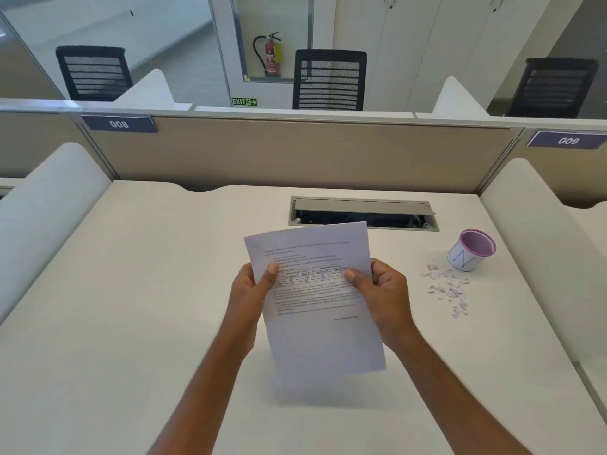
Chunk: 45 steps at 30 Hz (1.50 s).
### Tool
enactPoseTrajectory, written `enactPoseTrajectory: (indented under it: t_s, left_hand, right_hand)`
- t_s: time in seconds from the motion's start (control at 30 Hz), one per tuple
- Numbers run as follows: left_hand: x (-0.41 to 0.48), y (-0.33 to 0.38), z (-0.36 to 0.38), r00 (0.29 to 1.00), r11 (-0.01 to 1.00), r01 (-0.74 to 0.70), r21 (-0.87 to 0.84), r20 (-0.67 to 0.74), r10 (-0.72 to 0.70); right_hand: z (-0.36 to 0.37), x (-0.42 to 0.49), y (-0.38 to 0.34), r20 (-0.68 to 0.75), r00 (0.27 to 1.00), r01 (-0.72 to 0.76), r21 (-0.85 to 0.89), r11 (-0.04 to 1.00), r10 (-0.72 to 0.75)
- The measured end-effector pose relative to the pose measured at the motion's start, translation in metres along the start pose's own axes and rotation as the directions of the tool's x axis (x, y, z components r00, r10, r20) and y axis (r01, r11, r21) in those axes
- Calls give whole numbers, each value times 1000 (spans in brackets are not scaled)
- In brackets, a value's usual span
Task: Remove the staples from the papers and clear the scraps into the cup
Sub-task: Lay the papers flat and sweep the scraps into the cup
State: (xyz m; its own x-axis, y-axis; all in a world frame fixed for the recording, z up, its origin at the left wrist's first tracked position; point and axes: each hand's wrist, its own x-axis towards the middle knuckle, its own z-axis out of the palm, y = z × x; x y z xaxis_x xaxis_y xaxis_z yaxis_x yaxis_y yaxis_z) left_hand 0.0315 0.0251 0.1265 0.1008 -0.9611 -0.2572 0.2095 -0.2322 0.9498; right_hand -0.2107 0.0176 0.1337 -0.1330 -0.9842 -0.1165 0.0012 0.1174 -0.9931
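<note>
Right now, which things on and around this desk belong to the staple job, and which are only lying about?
Belong to the job: papers, held by the left hand and the right hand; cup; scraps, loose on the desk beside the cup.
Just lying about: cable hatch; chairs; fire extinguisher; number plates.

The papers [315,310], white sheets printed with text and a table, are held tilted above the desk [131,290], pinched at both side edges. The scraps [448,289], small torn bits, lie scattered on the desk just beside the cup [473,251]. The cup is purple mesh with a white label, upright, to the right of the papers.
</note>
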Motion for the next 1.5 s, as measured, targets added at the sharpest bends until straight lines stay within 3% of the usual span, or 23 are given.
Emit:
enactPoseTrajectory:
  t_s: [0.17, 0.33, 0.53, 0.73, 0.87, 0.97, 1.03, 1.1, 1.17, 1.23, 1.3, 1.37, 1.5]
  left_hand:
    - [-7, -1, 15, 994, 998, -67, -11, -83, 66]
    - [-2, -8, 14, 969, 974, -112, 196, -195, 150]
    - [3, -8, 23, 920, 962, -54, 269, -362, 153]
    - [9, -17, 25, 910, 956, -50, 289, -381, 163]
    - [14, -19, 24, 911, 940, -8, 342, -386, 148]
    - [18, -22, 22, 918, 935, 22, 355, -378, 122]
    - [20, -24, 20, 922, 936, 32, 350, -373, 108]
    - [21, -24, 20, 923, 937, 40, 348, -372, 99]
    - [21, -24, 21, 924, 938, 42, 345, -370, 95]
    - [22, -24, 20, 927, 937, 44, 348, -364, 92]
    - [24, -23, 20, 931, 935, 44, 353, -355, 90]
    - [25, -23, 21, 933, 932, 46, 359, -348, 88]
    - [26, -22, 22, 937, 931, 54, 360, -341, 77]
  right_hand:
    - [7, -7, 12, -16, 995, -100, 106, 989, 102]
    - [9, -8, 24, 1, 987, -158, 194, 968, 161]
    - [18, -9, 42, 26, 978, -207, 241, 948, 206]
    - [14, -4, 52, 69, 973, -229, 215, 949, 220]
    - [-4, 16, 63, 138, 956, -276, 108, 955, 261]
    - [-28, 41, 75, -2, 966, -259, -42, 965, 259]
    - [-47, 61, 83, -132, 979, -187, -251, 950, 158]
    - [-66, 82, 92, -163, 986, -131, -575, 807, 43]
    - [-82, 100, 103, -92, 996, -87, -826, 557, 20]
    - [-90, 114, 112, -20, 998, -38, -943, 331, 59]
    - [-92, 123, 120, 16, 997, 3, -983, 183, 69]
    - [-91, 128, 125, 25, 998, 17, -992, 122, 64]
    - [-90, 128, 134, 21, 999, 16, -994, 109, 49]
